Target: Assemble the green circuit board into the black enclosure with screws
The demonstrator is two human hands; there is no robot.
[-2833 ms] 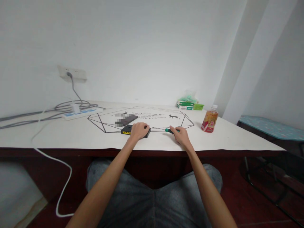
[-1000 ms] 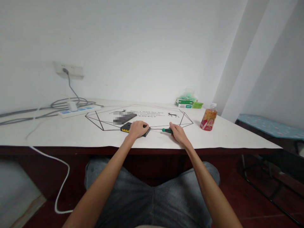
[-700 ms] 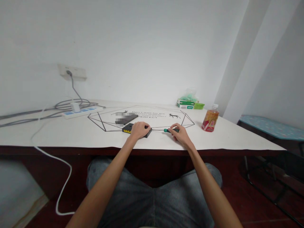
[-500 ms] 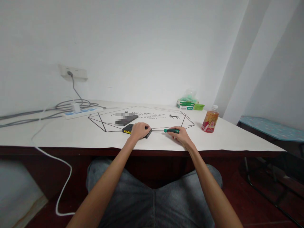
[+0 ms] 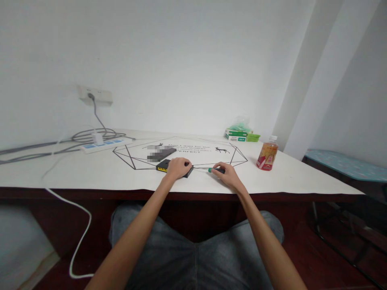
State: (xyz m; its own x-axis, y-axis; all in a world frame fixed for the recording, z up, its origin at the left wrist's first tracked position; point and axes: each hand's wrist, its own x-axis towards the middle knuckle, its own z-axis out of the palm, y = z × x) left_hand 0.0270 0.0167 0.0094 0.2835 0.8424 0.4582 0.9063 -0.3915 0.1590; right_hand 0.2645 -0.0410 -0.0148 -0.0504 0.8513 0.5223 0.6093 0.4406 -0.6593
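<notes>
My left hand (image 5: 179,167) is closed around the top of a flat black box with a row of yellow ports (image 5: 162,166), which looks like a network switch or router. The box lies on the white table, its right end showing past my fingers. To its right, my right hand (image 5: 226,174) grips the green and black handle of a screwdriver (image 5: 211,170). The thin shaft points left toward the box's right side; whether its tip touches cannot be made out. Behind the box lies a dark flat piece (image 5: 166,154), partly blurred out.
A drink bottle (image 5: 267,154) stands to the right. Small green and white boxes (image 5: 237,135) and a plastic bag sit by the wall. At the left are a power strip (image 5: 104,145), coiled grey cables and a white cord (image 5: 86,237) hanging over the table's edge.
The fingers of my right hand have shifted on the screwdriver handle, hiding more of its green and showing its black part. My left hand and the black box stay put.
</notes>
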